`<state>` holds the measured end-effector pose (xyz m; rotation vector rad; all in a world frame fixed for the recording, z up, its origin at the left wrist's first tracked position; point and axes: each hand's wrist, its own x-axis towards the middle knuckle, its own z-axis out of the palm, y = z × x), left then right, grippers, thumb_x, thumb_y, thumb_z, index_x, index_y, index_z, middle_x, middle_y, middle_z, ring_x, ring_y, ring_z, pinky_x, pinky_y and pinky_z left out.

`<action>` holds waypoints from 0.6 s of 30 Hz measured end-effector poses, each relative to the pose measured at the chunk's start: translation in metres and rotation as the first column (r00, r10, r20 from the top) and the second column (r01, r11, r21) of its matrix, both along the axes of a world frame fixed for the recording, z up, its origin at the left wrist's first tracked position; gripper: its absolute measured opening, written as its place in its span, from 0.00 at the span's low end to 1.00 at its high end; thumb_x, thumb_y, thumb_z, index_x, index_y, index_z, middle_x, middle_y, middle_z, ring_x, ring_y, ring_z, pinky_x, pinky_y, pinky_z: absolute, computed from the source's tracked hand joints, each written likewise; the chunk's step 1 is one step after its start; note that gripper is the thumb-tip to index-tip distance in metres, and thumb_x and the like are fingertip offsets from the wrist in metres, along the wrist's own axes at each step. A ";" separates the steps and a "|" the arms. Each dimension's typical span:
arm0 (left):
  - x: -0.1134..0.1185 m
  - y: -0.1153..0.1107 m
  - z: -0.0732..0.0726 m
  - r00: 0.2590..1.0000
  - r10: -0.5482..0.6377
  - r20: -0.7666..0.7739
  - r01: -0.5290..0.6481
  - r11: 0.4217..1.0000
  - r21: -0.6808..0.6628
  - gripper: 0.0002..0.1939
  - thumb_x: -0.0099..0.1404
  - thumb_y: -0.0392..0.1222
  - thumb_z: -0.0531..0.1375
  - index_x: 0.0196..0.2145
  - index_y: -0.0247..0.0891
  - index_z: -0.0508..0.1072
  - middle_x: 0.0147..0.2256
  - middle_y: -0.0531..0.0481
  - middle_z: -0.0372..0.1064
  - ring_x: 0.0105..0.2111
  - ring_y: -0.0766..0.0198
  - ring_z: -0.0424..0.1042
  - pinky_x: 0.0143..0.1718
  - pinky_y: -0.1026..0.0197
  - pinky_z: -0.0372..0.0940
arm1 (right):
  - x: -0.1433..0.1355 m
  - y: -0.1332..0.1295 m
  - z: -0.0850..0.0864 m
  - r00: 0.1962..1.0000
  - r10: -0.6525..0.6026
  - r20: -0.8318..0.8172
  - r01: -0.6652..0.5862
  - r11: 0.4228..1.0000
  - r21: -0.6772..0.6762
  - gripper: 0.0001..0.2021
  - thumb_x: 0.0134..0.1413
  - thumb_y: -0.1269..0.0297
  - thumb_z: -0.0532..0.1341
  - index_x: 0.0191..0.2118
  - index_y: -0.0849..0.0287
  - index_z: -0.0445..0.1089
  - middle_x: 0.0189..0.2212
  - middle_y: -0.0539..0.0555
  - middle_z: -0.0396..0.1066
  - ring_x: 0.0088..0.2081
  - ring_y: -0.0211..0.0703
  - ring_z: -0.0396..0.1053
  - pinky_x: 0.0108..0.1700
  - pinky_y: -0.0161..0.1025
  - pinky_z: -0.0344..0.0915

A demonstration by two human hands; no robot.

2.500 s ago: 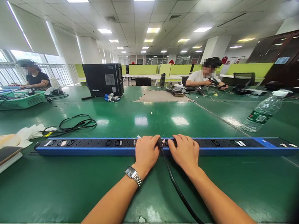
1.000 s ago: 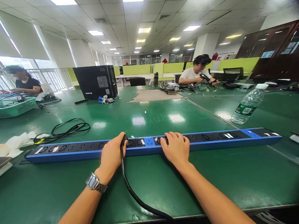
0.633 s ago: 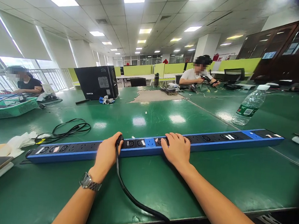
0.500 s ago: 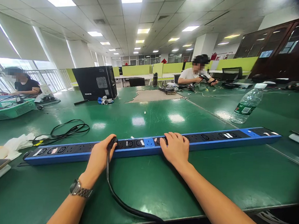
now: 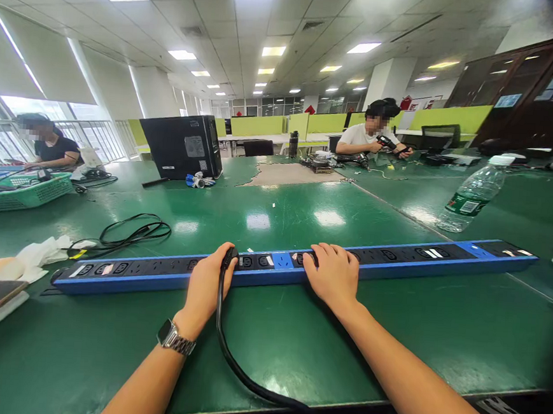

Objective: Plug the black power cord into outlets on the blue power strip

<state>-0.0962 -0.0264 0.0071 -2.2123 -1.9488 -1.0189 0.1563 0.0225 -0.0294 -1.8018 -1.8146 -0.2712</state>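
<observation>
A long blue and black power strip (image 5: 271, 277) lies across the green table, with rows of sockets facing up. My left hand (image 5: 205, 282), with a metal watch on its wrist, is closed on the black plug (image 5: 230, 259) of a power cord. That plug is over the strip left of its middle; whether it sits in a socket is hidden. Its thick cord (image 5: 235, 363) hangs down toward the table's front edge. To the right, my right hand (image 5: 333, 272) grips the strip from above, fingers over the far side, covering some sockets.
Behind the strip's left part lies a coiled black cable (image 5: 133, 234). A water bottle (image 5: 471, 197) stands at the right. Farther back are a computer case (image 5: 180, 148), a green basket (image 5: 33, 194) and two people. White tissue (image 5: 45, 256) is at the left.
My left hand has slid right along the strip with the plug, closer to the blue socket. My right hand keeps its place on the strip. The whole view has shifted slightly.
</observation>
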 end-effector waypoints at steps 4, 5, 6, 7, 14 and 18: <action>-0.003 -0.001 0.014 0.999 -0.010 -0.053 0.006 0.997 -0.077 0.14 0.69 0.43 0.54 0.49 0.39 0.72 0.33 0.47 0.77 0.30 0.57 0.75 0.33 0.61 0.66 | 0.000 -0.001 0.001 1.000 0.006 -0.004 -0.006 1.000 -0.021 0.21 0.64 0.56 0.49 0.50 0.59 0.74 0.54 0.57 0.73 0.57 0.53 0.62 0.59 0.52 0.48; -0.005 -0.001 0.017 0.998 -0.016 -0.062 0.010 0.995 -0.100 0.14 0.68 0.43 0.54 0.48 0.40 0.73 0.32 0.47 0.77 0.29 0.58 0.75 0.32 0.61 0.65 | 0.001 -0.001 0.001 1.000 0.006 -0.004 -0.007 1.000 -0.020 0.21 0.64 0.56 0.49 0.50 0.59 0.74 0.54 0.57 0.73 0.57 0.53 0.62 0.59 0.52 0.48; -0.008 -0.001 0.019 0.998 -0.019 -0.066 0.011 0.993 -0.115 0.14 0.68 0.44 0.55 0.48 0.40 0.73 0.32 0.47 0.77 0.28 0.58 0.75 0.32 0.62 0.65 | 0.001 -0.001 0.001 1.000 0.008 -0.002 -0.008 1.000 -0.017 0.21 0.64 0.56 0.49 0.50 0.58 0.74 0.54 0.57 0.73 0.57 0.53 0.62 0.59 0.51 0.48; -0.010 -0.001 0.020 0.998 -0.017 -0.067 0.009 0.992 -0.124 0.14 0.68 0.44 0.55 0.48 0.40 0.73 0.32 0.47 0.78 0.29 0.58 0.75 0.32 0.62 0.65 | 0.001 -0.001 0.001 1.000 0.011 0.001 -0.011 1.000 -0.014 0.21 0.64 0.56 0.49 0.50 0.58 0.74 0.54 0.57 0.73 0.57 0.53 0.62 0.59 0.51 0.49; -0.008 -0.003 0.006 0.986 0.077 -0.148 -0.093 0.991 -0.098 0.16 0.68 0.44 0.56 0.52 0.40 0.74 0.38 0.43 0.80 0.36 0.52 0.78 0.38 0.58 0.68 | 0.001 -0.002 0.003 1.000 0.012 -0.005 -0.012 0.999 -0.029 0.21 0.64 0.56 0.49 0.51 0.59 0.74 0.55 0.57 0.72 0.58 0.53 0.61 0.60 0.51 0.48; -0.008 -0.006 0.000 0.986 0.066 -0.155 -0.079 0.994 -0.076 0.18 0.70 0.46 0.55 0.55 0.41 0.72 0.42 0.42 0.79 0.39 0.52 0.78 0.40 0.57 0.70 | 0.000 -0.003 0.003 1.000 0.015 -0.012 -0.016 1.000 -0.027 0.21 0.64 0.56 0.48 0.51 0.59 0.74 0.54 0.57 0.73 0.58 0.53 0.61 0.59 0.51 0.48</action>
